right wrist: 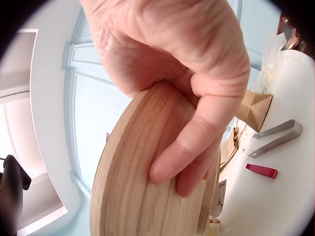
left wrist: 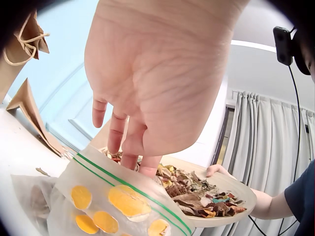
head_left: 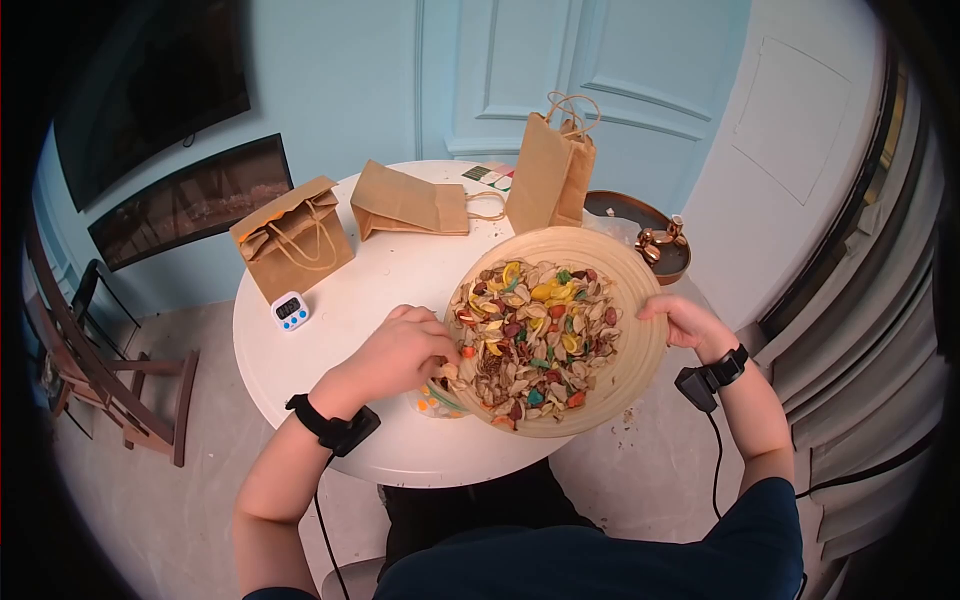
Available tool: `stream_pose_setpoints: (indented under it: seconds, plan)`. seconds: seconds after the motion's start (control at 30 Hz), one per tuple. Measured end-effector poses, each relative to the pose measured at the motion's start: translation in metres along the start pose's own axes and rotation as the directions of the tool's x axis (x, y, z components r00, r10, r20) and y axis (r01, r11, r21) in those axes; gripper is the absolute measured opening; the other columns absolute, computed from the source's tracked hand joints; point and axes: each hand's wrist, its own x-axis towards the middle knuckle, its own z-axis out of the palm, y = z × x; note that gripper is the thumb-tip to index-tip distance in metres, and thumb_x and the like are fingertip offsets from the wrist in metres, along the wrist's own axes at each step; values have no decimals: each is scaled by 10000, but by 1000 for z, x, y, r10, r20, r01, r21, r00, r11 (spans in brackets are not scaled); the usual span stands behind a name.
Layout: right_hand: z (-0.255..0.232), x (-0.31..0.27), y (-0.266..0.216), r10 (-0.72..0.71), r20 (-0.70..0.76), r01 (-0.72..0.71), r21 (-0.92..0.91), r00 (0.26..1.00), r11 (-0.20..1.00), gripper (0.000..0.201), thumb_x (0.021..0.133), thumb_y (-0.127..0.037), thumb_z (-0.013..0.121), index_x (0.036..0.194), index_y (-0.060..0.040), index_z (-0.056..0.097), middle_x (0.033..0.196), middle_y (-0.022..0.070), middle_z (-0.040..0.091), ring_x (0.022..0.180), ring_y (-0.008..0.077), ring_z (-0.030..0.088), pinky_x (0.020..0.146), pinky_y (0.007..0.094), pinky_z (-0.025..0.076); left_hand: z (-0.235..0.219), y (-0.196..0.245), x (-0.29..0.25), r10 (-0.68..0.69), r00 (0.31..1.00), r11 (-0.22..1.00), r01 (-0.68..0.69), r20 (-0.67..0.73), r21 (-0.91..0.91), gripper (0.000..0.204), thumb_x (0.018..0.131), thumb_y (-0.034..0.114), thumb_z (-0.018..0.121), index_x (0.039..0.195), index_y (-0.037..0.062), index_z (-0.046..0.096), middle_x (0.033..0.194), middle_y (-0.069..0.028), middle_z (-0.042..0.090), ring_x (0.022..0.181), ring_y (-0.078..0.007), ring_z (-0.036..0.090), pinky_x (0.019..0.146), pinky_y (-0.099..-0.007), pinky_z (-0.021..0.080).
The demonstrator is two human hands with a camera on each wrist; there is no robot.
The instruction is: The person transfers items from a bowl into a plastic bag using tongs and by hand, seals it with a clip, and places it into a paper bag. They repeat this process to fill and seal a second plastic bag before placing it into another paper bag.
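My right hand (head_left: 682,322) grips the rim of a round bamboo plate (head_left: 640,272), its fingers curled against the underside (right wrist: 147,196). Dried potpourri (head_left: 540,345), with petals, cones and coloured pieces, covers the plate, which tilts down toward its left side. Beneath that side is a clear zip bag (left wrist: 106,196) with a green seal and orange fruit-slice print. Over the plate's left edge, my left hand (head_left: 400,350) reaches down with fingers extended into the potpourri, behind the bag's mouth in the left wrist view. Its fingertips are partly hidden there.
On the white round table (head_left: 310,350) are kraft paper bags (head_left: 410,200), one upright (head_left: 540,175) and another (head_left: 300,245) near a white timer (head_left: 290,311). A brown tray (head_left: 683,262) holds copper-coloured objects. Metal tongs (right wrist: 280,137) and a red clip (right wrist: 262,170) lie beyond the plate.
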Motion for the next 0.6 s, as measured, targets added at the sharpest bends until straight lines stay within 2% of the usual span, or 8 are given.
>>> stream_pose_setpoints:
  seconds: [0.07,0.17,0.27,0.33,0.37,0.47,0.53,0.6]
  plan:
    - [0,-1,0,-2,-1,2,5,1000,1000,468,799,-28,547,1244,66,436,1125,171,610,953,220,654,834,329,557,0,-2,-2,-26,1000,999,26,1,21,333,712,-43,551,933,156,701,963,16,654,1005,-207,537,957,-359,358]
    - [1,-2,0,5,2,-5,4,1000,1000,464,800,-29,548,1242,64,440,1120,169,614,954,218,654,833,330,558,2,1,-3,-39,994,998,35,-99,-43,313,711,-40,563,912,153,704,949,19,658,1000,-214,535,957,-352,358]
    - [-1,-2,-1,11,7,-11,5,1000,1000,452,800,-28,547,1232,63,451,1112,168,619,950,215,656,830,329,559,7,5,0,70,987,995,-80,-147,-63,322,711,-49,555,920,146,703,975,10,660,991,-224,535,953,-348,361]
    - [0,-1,0,9,-8,-9,2,1000,1000,440,801,-29,545,1224,63,461,1107,169,622,945,212,658,827,327,559,2,2,-2,50,998,999,-50,26,15,370,712,-63,540,993,128,688,1044,-25,651,1003,-235,536,953,-355,368]
    - [0,-1,0,7,-8,-7,2,1000,1000,440,801,-29,545,1224,63,461,1107,169,622,945,212,658,827,327,559,-1,3,0,51,998,999,-51,25,17,370,712,-63,540,993,128,688,1044,-25,651,1003,-235,536,953,-355,368]
    - [0,-2,0,8,-3,-8,6,1000,1000,438,802,-31,545,1222,63,464,1111,165,621,943,210,659,824,326,559,-5,7,5,-56,998,997,58,-29,53,395,717,-58,546,1048,119,670,1095,-49,641,1018,-238,537,954,-358,376]
    - [-3,0,1,21,19,-21,11,1000,1000,441,804,-32,545,1227,62,462,1115,163,621,944,210,658,826,325,558,9,3,14,67,973,995,-81,-220,-55,347,740,-16,548,1044,105,664,1046,-33,647,1021,-218,538,939,-349,390]
    - [0,-2,-1,20,16,-20,4,1000,1000,443,805,-33,545,1229,62,460,1118,165,620,945,209,658,824,325,559,17,-1,19,93,973,995,-97,-213,-9,335,739,-8,555,1034,105,667,1015,-32,649,1000,-223,544,930,-350,397]
